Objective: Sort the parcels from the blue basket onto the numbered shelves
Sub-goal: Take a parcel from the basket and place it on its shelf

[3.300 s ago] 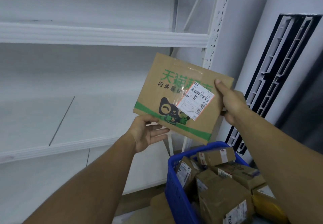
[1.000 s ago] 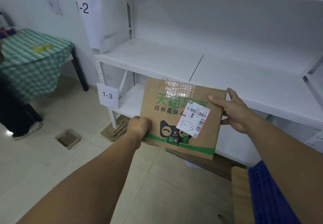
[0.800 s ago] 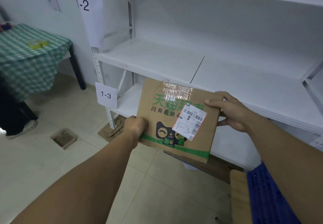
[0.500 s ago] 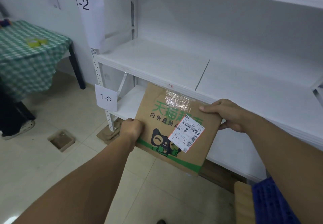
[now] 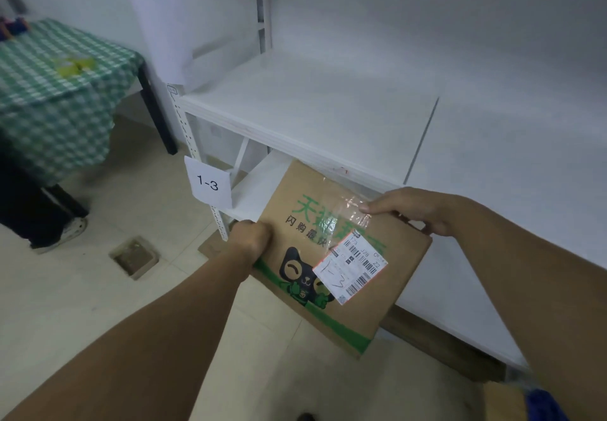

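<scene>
Left hand (image 5: 251, 238) clamps the cardboard parcel (image 5: 338, 256) by its left edge; right hand (image 5: 417, 210) pinches the top-right corner, thumb on the tape.

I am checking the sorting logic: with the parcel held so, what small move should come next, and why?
Probably slide the parcel forward onto the lower shelf: its label has 1-3 handwritten, the 1-3 tag hangs beside that level, and the left hand and right hand hold it before the opening.

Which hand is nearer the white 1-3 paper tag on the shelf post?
Left. The left hand grips the brown cardboard parcel just below the white 1-3 tag; the right hand holds its far edge.
</scene>
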